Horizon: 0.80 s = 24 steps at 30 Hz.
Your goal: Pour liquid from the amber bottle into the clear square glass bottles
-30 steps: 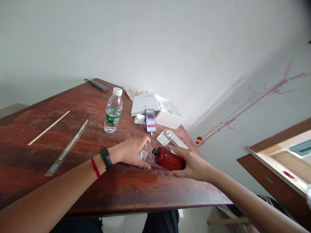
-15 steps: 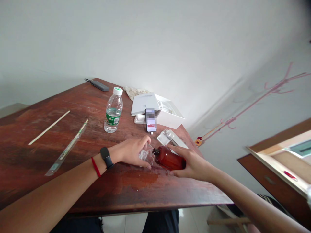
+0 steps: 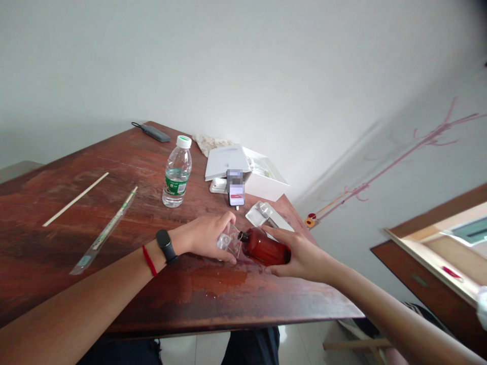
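Observation:
My right hand (image 3: 299, 255) is wrapped round a reddish-brown bottle (image 3: 265, 247), which is tilted nearly onto its side. The bottle's dark open neck points left, at the mouth of a clear cup (image 3: 233, 240). My left hand (image 3: 212, 234) grips that cup, its thumb and fingers on either side; the cup leans with its opening towards the bottle. Whether liquid is running between them I cannot tell. Beneath both hands the wooden table (image 3: 163, 299) has a wet patch (image 3: 224, 284) with small droplets.
A water bottle (image 3: 177, 175) stands upright beyond my left hand. Behind are a phone (image 3: 236, 190), a white box (image 3: 266, 177) and a power bank (image 3: 155, 133). At left lie a bare stick (image 3: 76, 199) and a wrapped one (image 3: 102, 233). A small clear tray (image 3: 257, 215) lies near the brown bottle.
Hardly anything differs. My hands, the brown bottle and the cup keep their places; the whole view has shifted very slightly.

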Tool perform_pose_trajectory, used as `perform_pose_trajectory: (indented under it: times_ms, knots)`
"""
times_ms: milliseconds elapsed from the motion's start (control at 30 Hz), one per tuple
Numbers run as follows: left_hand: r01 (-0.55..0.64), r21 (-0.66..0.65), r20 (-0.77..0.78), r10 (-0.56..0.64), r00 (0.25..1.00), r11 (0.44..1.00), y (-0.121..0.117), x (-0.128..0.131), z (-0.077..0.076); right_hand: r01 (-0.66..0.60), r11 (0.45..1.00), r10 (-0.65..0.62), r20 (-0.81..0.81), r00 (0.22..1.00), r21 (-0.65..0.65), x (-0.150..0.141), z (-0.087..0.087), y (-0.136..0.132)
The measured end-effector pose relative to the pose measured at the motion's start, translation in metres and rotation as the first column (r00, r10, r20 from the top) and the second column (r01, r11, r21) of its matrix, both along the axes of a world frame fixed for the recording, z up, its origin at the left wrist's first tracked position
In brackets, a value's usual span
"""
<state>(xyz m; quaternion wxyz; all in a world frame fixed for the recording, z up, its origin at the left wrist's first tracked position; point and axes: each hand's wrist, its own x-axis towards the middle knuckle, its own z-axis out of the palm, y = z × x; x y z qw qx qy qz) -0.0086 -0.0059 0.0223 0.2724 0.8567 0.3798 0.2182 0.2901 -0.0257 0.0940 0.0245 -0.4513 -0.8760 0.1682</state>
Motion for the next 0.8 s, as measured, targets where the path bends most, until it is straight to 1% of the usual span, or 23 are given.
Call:
perform_pose_trajectory:
  times_ms: [333, 467, 800]
  knots:
    - [-0.008, 0.008, -0.008, 0.008, 1.0, 1.0, 0.0001, -0.0006, -0.0004, -0.01, 1.0, 0.01, 0.009, 1.0, 0.001, -0.0015, 0.0037, -0.0008]
    - [-0.002, 0.015, -0.009, 0.002, 1.0, 1.0, 0.0015, -0.0003, -0.0032, -0.005, 1.0, 0.005, 0.013, 1.0, 0.002, -0.0024, 0.0049, -0.0004]
    - [0.01, 0.01, 0.008, -0.011, 1.0, 1.0, 0.003, 0.0003, -0.0059, -0.021, 1.0, 0.021, 0.003, 1.0, 0.015, -0.0001, 0.0032, 0.0005]
